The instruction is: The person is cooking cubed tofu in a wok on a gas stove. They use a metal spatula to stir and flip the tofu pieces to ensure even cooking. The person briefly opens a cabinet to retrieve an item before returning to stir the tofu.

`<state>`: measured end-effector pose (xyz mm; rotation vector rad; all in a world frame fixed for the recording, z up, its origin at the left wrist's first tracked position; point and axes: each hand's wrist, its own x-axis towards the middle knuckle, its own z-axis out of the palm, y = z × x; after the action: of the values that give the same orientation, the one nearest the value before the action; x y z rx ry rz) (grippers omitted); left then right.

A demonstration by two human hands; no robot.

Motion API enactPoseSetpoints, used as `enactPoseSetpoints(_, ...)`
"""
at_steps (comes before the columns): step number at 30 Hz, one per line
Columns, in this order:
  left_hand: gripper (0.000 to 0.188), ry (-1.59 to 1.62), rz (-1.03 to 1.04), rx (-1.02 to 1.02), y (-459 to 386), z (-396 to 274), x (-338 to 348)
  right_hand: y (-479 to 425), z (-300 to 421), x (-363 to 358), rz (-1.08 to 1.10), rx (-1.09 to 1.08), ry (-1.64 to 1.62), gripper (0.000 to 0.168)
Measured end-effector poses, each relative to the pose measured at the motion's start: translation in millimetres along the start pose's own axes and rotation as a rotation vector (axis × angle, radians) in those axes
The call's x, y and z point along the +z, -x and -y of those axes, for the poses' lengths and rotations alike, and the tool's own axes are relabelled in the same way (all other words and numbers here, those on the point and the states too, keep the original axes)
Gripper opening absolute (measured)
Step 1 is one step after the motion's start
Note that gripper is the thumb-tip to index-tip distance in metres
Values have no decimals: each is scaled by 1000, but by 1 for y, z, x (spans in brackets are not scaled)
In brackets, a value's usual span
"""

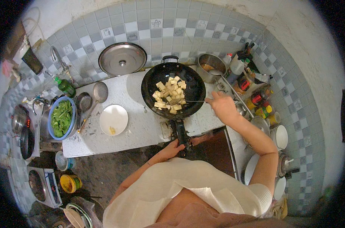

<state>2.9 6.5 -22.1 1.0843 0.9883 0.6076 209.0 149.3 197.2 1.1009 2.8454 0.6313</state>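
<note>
My left hand (172, 149) is closed round the black handle (181, 132) of a wok (149, 85) on the counter. Cut pale cubes, which look like tofu, (172, 91) lie in the wok, heaped toward its middle and near side. In my right hand (222, 106), at the wok's right rim, is the thin handle of a metal spatula (178, 101), its slotted-looking head among the cubes. A white plate (113, 116) with a small heap of something yellowish, perhaps chopped garlic or ginger, is on the counter to the left.
Left of the plate are a skimmer (100, 91) and a blue-rimmed basket (74, 121) of green leaves. A steel lid (122, 59) leans on the tiled wall. Right of the wok stand a steel pot (199, 67) with a ladle, several sauce bottles (257, 98) and stacked white bowls (280, 137).
</note>
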Motion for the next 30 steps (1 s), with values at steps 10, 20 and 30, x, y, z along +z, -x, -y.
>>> enactPoseSetpoints(10, 41, 35, -32, 81, 8, -14, 6, -10, -8, 42, -152, 22, 91, 23)
enactPoseSetpoints(20, 40, 19, -29, -14, 10, -17, 4, 6, -29, -2, -148, 22, 182, 20)
enactPoseSetpoints(30, 43, 87, 9, 62, 0, 0, 3, -53, 7, 62, -247, 48, 83, 16)
